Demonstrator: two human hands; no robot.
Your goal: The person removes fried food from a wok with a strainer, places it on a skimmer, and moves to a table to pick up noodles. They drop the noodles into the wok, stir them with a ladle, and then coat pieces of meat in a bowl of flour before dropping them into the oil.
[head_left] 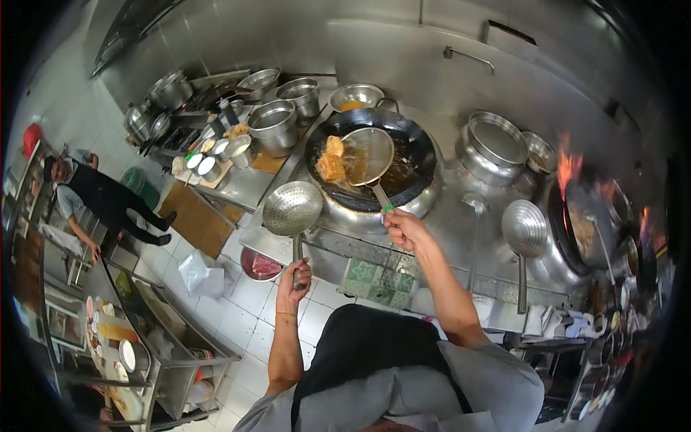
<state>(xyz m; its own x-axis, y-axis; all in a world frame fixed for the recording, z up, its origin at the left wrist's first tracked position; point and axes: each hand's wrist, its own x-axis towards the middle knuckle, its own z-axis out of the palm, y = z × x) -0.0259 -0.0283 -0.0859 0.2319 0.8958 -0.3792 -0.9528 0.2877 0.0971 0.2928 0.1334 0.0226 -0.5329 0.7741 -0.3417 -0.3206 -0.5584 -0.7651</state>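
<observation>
My left hand is wrapped round the handle of a perforated ladle, its wide bowl held up left of the wok. In my right hand is the handle of a round mesh skimmer, gripped near its green mark. The skimmer lies over a large black wok of dark oil. Golden fried pieces sit at the skimmer's left edge, inside the wok, with foaming oil around them.
Flames rise by a second wok at right. Another perforated ladle rests on the stove before it. Steel pots stand at left. A bowl of red meat sits below my left hand. A person stands far left.
</observation>
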